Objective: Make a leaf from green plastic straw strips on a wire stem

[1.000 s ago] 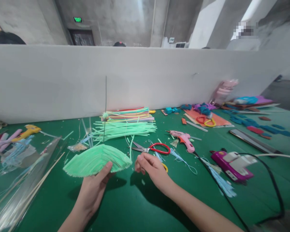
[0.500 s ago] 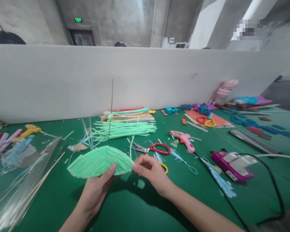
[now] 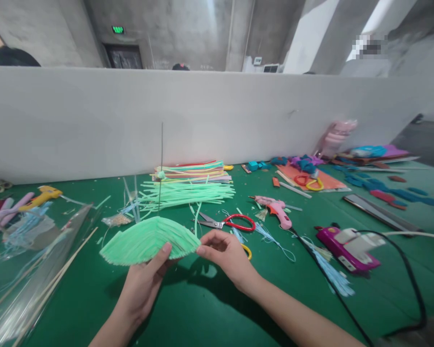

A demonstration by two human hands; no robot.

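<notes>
A light-green, fan-shaped piece made of pipe cleaners point(image 3: 141, 241) is held above the table. My left hand point(image 3: 148, 284) grips its lower edge from below, thumb on the front face and the other fingers mostly hidden behind. At the piece's right corner, my right hand point(image 3: 226, 255) is closed in a pinch with thumb and index finger. A single green strand point(image 3: 197, 219) rises from near that corner. A thin dark wire point(image 3: 162, 154) stands up from the top of the fan, with a small green tuft point(image 3: 161, 174) on it.
Behind the fan lies a pile of green pipe cleaners point(image 3: 191, 193). Red-handled scissors point(image 3: 238, 222), a pink glue gun point(image 3: 275, 207) and a purple power strip point(image 3: 347, 248) are to the right. A yellow glue gun point(image 3: 41, 197) and clear plastic film point(image 3: 39, 284) lie left. A white partition point(image 3: 217, 115) stands behind.
The fan piece has tilted slightly, and its wire with the green tuft has swung a little to the left. Both hands keep their hold almost in place.
</notes>
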